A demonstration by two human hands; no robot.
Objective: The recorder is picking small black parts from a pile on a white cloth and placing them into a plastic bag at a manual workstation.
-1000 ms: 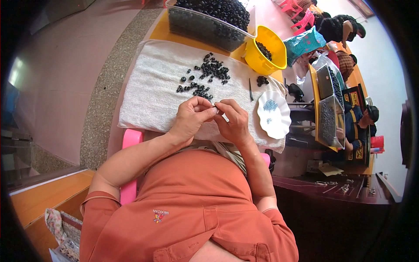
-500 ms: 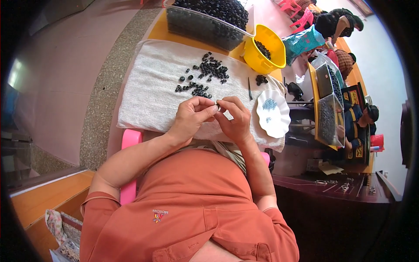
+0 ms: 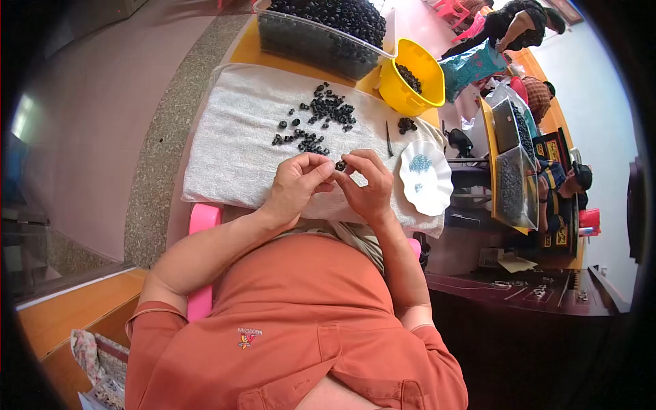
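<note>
Between the fingertips of both hands is a small round black piece (image 3: 340, 165) with a lighter spot at its centre. My left hand (image 3: 301, 183) pinches it from one side. From the other side, thumb and forefinger of my right hand (image 3: 367, 186) close on it. Just beyond my hands, a loose heap of small black pieces (image 3: 330, 111) lies on a white towel (image 3: 236, 130). Right of my right hand sits a white scalloped plate (image 3: 429, 197) with tiny blue bits on it. Dark tweezers (image 3: 389, 139) rest on the towel beside the plate.
At the back of the table stands a clear bin (image 3: 321, 48) full of black pieces. Next to it is a yellow bucket (image 3: 412, 78) with more inside. Further right, clear boxes (image 3: 514, 181) stand on another table, with several people nearby. A pink chair (image 3: 203, 263) is under me.
The black piece has been turned between my fingertips, so its round face now shows. In the background, a person bends lower over a blue-green bag.
</note>
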